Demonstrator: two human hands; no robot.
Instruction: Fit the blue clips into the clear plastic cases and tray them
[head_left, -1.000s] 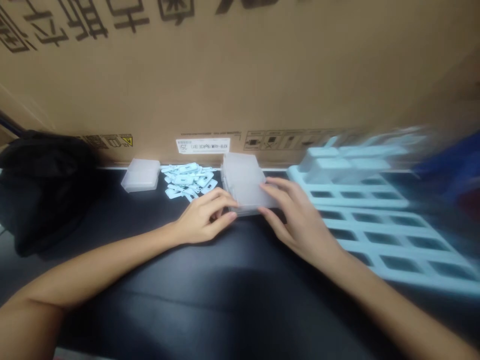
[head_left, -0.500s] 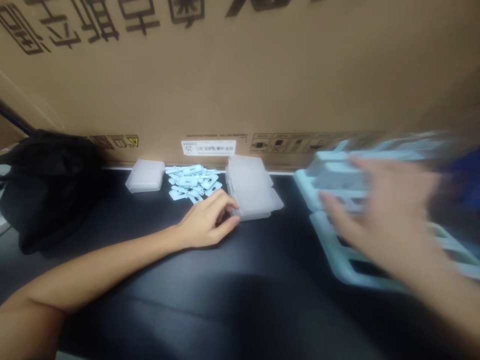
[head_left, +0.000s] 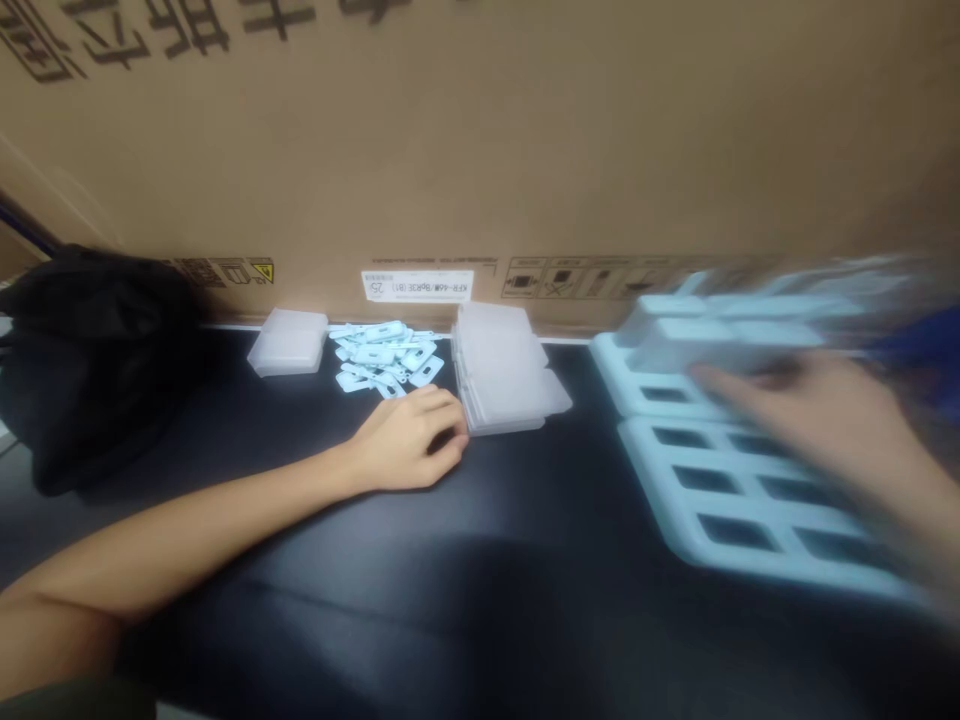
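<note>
My left hand (head_left: 411,438) lies on the black tabletop with its fingers curled in and the thumb close to the index finger. I see nothing in its grasp. Its fingertips are right beside a stack of frosted translucent plastic cases (head_left: 501,365), perhaps touching it. Behind this hand is a loose pile of small light-blue plastic pieces with slots (head_left: 386,355). My right hand (head_left: 840,410) is smeared by motion over a light-blue rack with rectangular openings (head_left: 739,482). The thumb points toward light-blue blocks (head_left: 720,340) on the rack's far part; the other fingers are mostly hidden.
Another translucent case (head_left: 289,342) lies left of the pile. A black cloth bag (head_left: 97,370) sits at the far left. A large cardboard box (head_left: 480,150) stands like a wall along the back edge of the black table (head_left: 360,590). Clear plastic film shows behind the rack.
My right hand has moved right and lower, uncovering more rack openings and the blocks. My left hand has drawn slightly back from the stack of cases. The view has shifted a little.
</note>
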